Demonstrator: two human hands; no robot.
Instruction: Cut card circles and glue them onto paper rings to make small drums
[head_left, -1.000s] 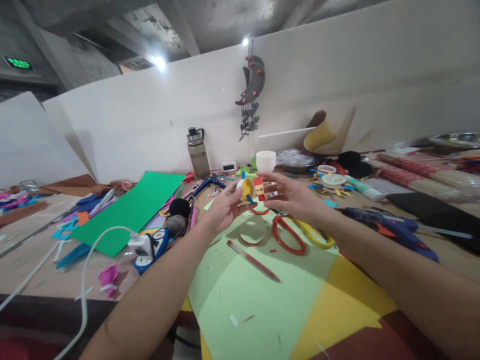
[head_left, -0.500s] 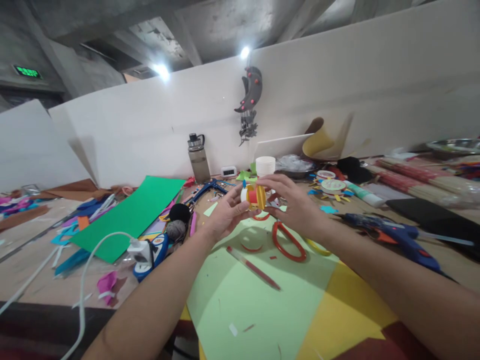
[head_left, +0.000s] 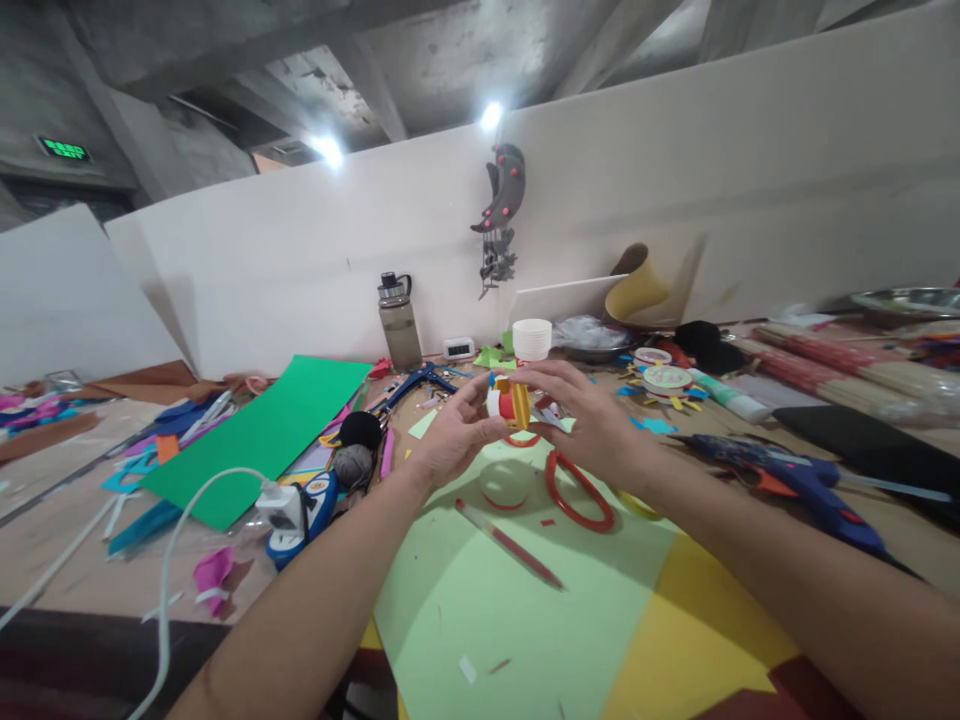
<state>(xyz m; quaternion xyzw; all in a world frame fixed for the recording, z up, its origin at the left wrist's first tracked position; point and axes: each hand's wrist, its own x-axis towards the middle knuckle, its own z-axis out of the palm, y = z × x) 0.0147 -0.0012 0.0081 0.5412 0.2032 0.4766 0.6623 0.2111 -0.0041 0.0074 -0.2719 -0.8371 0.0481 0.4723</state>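
A small round paper craft piece [head_left: 513, 404] in white, red and yellow, with a blue bit on top, is held above the green sheet. Fingers of my left hand [head_left: 461, 432] are closed on its white end. On the yellow side, my right hand [head_left: 589, 412] curls its fingers round the edge and grips it too. Below my right hand lie red-handled scissors [head_left: 581, 500], their blades partly hidden. A reddish pen [head_left: 517, 550] rests on the light green sheet [head_left: 517, 620] between my forearms.
Stacked white paper cups [head_left: 532, 340] stand behind my hands, with a water bottle [head_left: 400, 325] to their left. A blue glue gun [head_left: 795, 480] lies at right. To the left are a green sheet [head_left: 262, 430] and a power strip [head_left: 304, 520] with a white cable.
The craft piece has turned slightly between my fingers, and my hands stay close to the same place. The whole view has shifted down a little.
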